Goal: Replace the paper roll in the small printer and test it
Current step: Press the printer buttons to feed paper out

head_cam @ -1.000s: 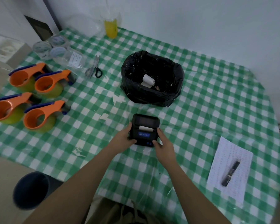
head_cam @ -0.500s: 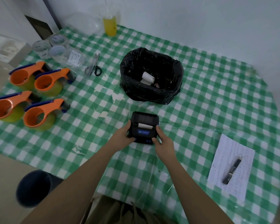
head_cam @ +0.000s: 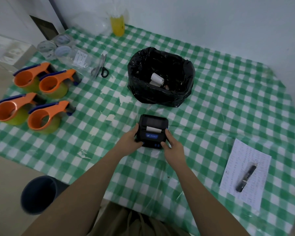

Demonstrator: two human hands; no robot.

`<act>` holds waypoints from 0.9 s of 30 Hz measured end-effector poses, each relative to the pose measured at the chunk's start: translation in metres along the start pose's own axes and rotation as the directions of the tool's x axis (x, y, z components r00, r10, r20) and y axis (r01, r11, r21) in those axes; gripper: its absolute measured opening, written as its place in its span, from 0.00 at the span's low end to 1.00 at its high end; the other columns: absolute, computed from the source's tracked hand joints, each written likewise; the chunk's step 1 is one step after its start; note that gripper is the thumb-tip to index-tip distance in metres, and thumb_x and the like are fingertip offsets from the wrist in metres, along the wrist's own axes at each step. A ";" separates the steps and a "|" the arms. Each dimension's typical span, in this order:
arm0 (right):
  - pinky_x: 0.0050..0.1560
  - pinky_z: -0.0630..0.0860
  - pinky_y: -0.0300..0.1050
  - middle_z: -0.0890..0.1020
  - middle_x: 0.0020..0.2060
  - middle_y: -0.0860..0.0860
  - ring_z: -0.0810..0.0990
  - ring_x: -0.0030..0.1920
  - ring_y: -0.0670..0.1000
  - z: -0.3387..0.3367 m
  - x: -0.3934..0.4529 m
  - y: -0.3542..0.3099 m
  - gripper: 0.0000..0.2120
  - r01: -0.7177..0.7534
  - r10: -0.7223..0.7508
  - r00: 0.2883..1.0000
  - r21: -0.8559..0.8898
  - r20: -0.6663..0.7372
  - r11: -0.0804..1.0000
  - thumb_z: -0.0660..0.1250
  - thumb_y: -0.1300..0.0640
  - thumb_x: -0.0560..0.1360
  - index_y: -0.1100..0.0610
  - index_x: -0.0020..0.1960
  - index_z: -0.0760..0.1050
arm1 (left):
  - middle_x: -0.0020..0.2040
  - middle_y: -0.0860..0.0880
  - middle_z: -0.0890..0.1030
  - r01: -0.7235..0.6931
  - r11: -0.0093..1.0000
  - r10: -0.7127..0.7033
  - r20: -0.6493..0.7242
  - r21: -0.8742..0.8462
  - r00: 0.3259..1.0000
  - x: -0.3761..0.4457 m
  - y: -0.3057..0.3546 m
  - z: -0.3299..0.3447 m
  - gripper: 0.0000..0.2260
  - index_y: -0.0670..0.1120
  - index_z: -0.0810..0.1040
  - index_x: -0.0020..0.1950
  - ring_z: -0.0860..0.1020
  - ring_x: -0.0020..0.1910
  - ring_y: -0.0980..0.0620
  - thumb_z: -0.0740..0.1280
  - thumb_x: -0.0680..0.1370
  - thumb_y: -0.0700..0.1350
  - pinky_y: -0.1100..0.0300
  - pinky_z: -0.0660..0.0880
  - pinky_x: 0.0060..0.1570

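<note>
The small black printer (head_cam: 152, 126) with a blue label sits on the green checked tablecloth (head_cam: 211, 116) in the middle of the table. Its lid is down and a short strip of white paper (head_cam: 153, 129) shows at the slot. My left hand (head_cam: 129, 142) grips the printer's left side, thumb by the front buttons. Holding the right side is my right hand (head_cam: 173, 147), its thumb at the front right corner. A white paper roll (head_cam: 156, 79) lies inside the black bin bag (head_cam: 160, 92) behind the printer.
Several orange tape dispensers (head_cam: 41, 99) stand at the left. Scissors (head_cam: 100, 67), clear jars (head_cam: 58, 48) and a yellow bottle (head_cam: 117, 26) lie at the back left. A printed sheet (head_cam: 235, 167) with a black pen (head_cam: 246, 178) is at the right. A dark bucket (head_cam: 38, 195) stands on the floor.
Both hands stay on the printer's sides. The thumbs have shifted slightly along its front edge. The printer has not visibly moved on the cloth.
</note>
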State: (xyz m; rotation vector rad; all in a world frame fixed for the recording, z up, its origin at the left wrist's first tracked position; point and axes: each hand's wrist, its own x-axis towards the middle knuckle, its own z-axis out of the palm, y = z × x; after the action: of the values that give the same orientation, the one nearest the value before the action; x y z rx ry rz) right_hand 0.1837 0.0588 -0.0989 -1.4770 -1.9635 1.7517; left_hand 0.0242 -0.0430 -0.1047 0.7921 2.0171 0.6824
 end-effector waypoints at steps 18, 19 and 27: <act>0.70 0.67 0.50 0.66 0.73 0.53 0.67 0.71 0.54 0.002 0.001 0.004 0.27 0.020 -0.020 1.000 -0.029 -0.007 0.999 0.62 0.64 0.77 0.49 0.73 0.61 | 0.70 0.41 0.71 -0.003 1.000 0.003 0.001 0.016 1.000 -0.003 0.005 0.000 0.37 0.45 0.47 0.76 0.73 0.64 0.44 0.67 0.75 0.39 0.49 0.72 0.62; 0.71 0.67 0.51 0.66 0.73 0.53 0.66 0.72 0.54 0.002 0.001 0.004 0.27 0.023 -0.023 1.000 -0.029 -0.008 0.999 0.62 0.64 0.77 0.49 0.73 0.61 | 0.70 0.41 0.71 -0.003 1.000 0.003 0.004 0.023 1.000 -0.003 0.004 0.000 0.37 0.45 0.47 0.76 0.74 0.61 0.46 0.67 0.74 0.39 0.48 0.72 0.62; 0.70 0.67 0.53 0.66 0.73 0.52 0.67 0.71 0.54 0.003 0.001 0.004 0.27 0.035 -0.036 0.999 -0.038 -0.017 0.999 0.62 0.64 0.78 0.49 0.73 0.60 | 0.71 0.41 0.69 0.010 1.000 -0.010 0.012 0.010 1.000 -0.004 0.005 0.000 0.37 0.45 0.46 0.76 0.72 0.66 0.42 0.67 0.75 0.39 0.49 0.72 0.62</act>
State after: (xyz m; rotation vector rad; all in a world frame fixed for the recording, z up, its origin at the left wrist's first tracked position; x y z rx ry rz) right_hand 0.1835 0.0564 -0.1034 -1.4548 -2.0125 1.6912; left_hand 0.0274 -0.0428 -0.0994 0.7899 2.0131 0.6614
